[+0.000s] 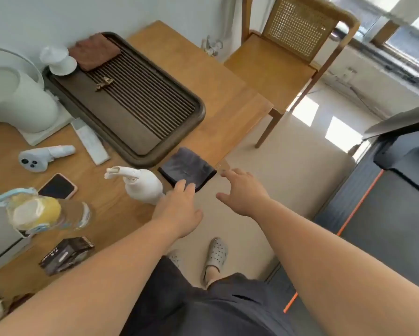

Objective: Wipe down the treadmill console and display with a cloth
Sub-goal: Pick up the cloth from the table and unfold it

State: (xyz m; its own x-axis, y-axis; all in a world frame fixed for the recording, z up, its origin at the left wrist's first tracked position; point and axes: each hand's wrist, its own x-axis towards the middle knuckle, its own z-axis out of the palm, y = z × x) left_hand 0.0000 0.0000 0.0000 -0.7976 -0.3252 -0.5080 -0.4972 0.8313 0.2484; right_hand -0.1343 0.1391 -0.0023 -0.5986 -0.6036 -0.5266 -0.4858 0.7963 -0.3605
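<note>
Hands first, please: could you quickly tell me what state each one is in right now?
Left hand: open, fingertips resting on the near edge of the folded dark cloth, not gripping it.
Right hand: open, fingers spread, holding nothing, beside the cloth.

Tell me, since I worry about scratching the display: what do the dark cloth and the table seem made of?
The dark cloth looks like soft microfibre: folded, faint sheen, creases. The table looks like wood, satin-finished, with visible grain.

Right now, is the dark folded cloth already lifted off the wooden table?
No. The cloth lies flat at the table edge, with the left hand's fingertips on its near corner and the right hand open beside it.
</note>
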